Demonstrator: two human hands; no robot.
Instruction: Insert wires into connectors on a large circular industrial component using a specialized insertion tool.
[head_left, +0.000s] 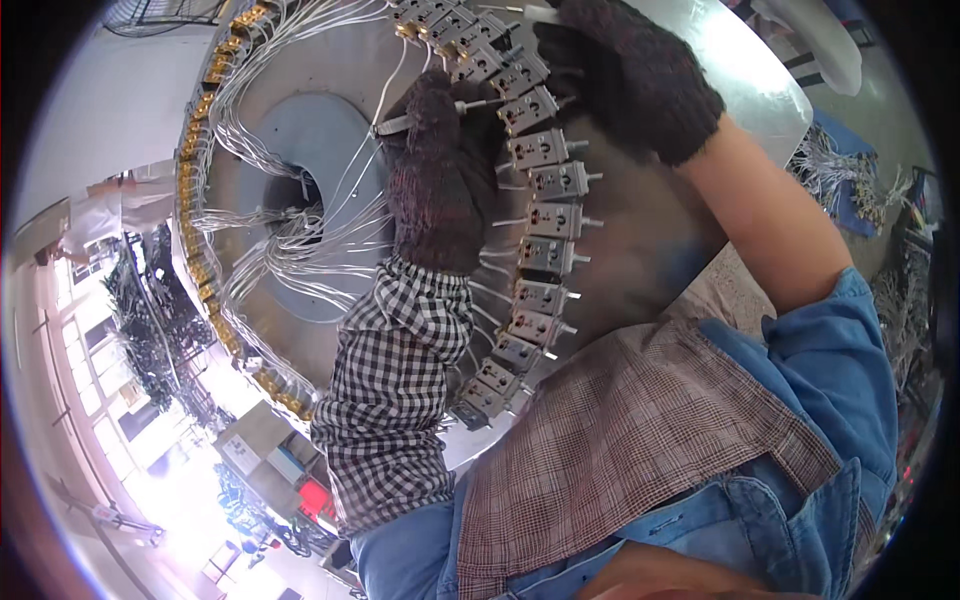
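My left hand (433,175), in a dark fuzzy glove, reaches in over the round metal table from below. Its fingers are closed around a slim metal piece (395,126), mostly hidden by the glove; a thin rod sticks out toward the row of parts. Small grey metal box-shaped parts (556,181) with short shafts stand along the table's rim, several with white wires behind them. At the top, my right hand (630,80), also dark-gloved, is closed on a thin white-handled tool (541,14), beyond the row's upper end. Its fingertips are partly hidden.
Bundles of white wires (290,250) run into the hole of a grey central disc (350,118). Brass-coloured parts (190,190) line the table's far left rim. More wired parts (850,180) lie on blue at the right. A red object (317,498) is at lower left.
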